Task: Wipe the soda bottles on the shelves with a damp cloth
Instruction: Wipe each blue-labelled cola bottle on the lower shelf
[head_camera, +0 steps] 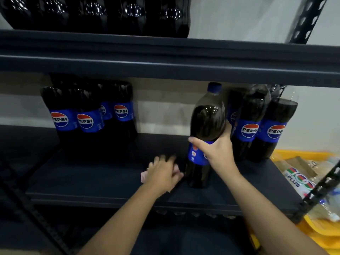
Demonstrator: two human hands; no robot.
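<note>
**Head view: one Pepsi bottle held, cloth under the other hand**

From the head camera I read "PEPSI" on blue labels with the red, white and blue globe. A cluster of Pepsi bottles (88,116) stands toward the back left of the middle shelf (110,183); a second group of Pepsi bottles (261,124) stands at the shelf's right end. Between them, nearer the front edge, stands the held bottle (204,137), upright, blue cap on, its logo turned away from me.

My right hand (215,150) wraps the held bottle at label height, thumb across the front. My left hand (163,173) rests on a pink cloth (144,176) lying on the shelf just left of the bottle's base; the hand is blurred, so I cannot tell its grip.

The upper shelf (165,59) carries dark bottles (95,15). Right of the rack, a yellow bin (322,236) holds a pack marked "100 PLUS" (298,179), partly behind a perforated upright (320,190).
</note>
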